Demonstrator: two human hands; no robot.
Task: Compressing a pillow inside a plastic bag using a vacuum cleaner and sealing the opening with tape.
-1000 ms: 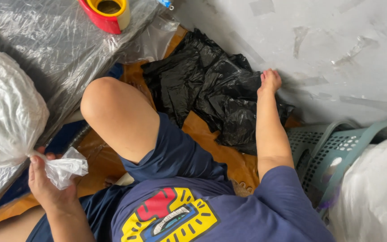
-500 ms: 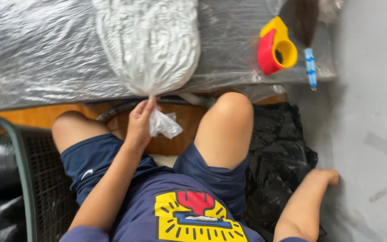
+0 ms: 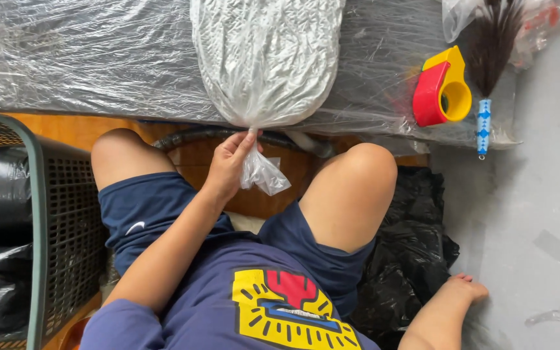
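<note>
clear plastic is doing most of the work here: a filled clear bag (image 3: 267, 55) of pale, netted-looking stuff is lying on the plastic-covered surface (image 3: 72, 58), its gathered neck hanging over the near edge, between the person's knees. the risk, as i judge it, is the neck slipping: the film is thin and slick, so a weak pinch could be letting the twist unwind and the contents spill toward the floor, or a hard tug could be tearing the film just below the bulge.

the left hand (image 3: 228, 165) is pinching that neck, its fingers (image 3: 244, 144) pressed together around the twisted plastic, with the loose tail (image 3: 264, 175) drooping below the grip. the right hand (image 3: 468, 288) is resting on the grey floor beside a heap of black bags (image 3: 409, 259), holding nothing; its fingers appear loosely spread, flat against the floor.

a red and yellow tape dispenser (image 3: 442, 91) is sitting toward the right edge of the surface (well out of reach of either hand), next to a dark brush (image 3: 487, 58). a green mesh basket (image 3: 59, 233) is standing at the person's left.
</note>
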